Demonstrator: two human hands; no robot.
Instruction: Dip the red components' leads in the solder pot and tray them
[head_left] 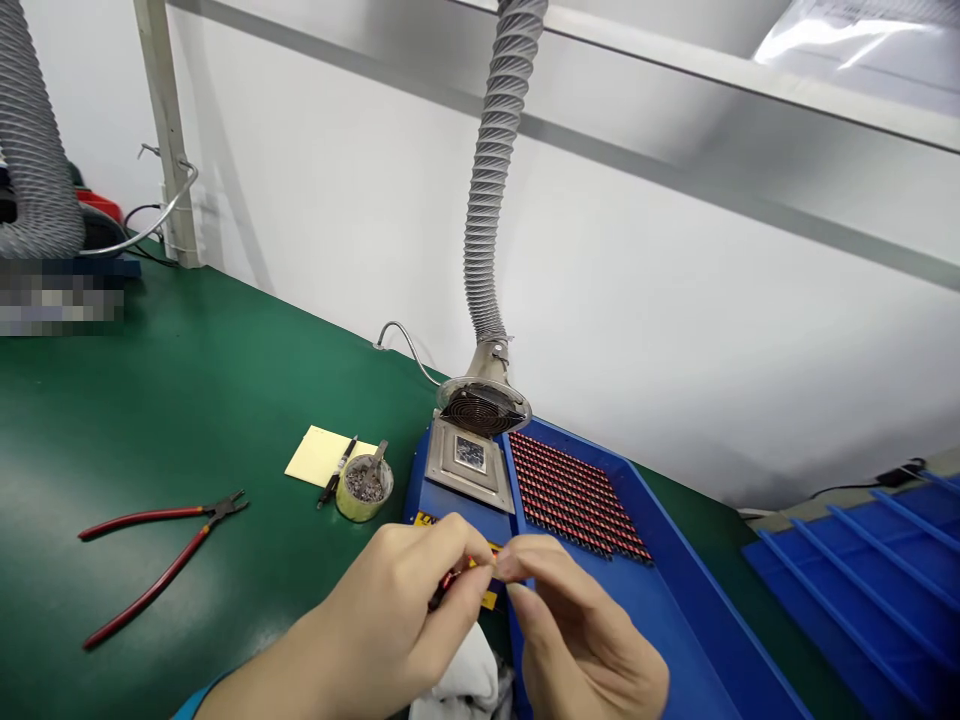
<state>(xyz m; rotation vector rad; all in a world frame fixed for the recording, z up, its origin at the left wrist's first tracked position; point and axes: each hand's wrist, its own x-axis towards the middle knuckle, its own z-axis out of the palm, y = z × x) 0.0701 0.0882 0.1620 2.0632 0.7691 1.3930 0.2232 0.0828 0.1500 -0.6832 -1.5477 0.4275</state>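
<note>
My left hand is closed around a small red-and-black electronic part, which is mostly hidden by my fingers. My right hand comes in from the other side, its fingertips pinching the part's far end. Just beyond my hands lies a blue tray holding tight rows of similar red components. A metal fixture sits on a blue base at the tray's far corner, under a round fume extractor hood.
Red-handled pliers and a yellow notepad with a black pen lie on the green mat. Nearby stands a tin of scraps. A white cloth sits below my hands; a ribbed blue tray lies right.
</note>
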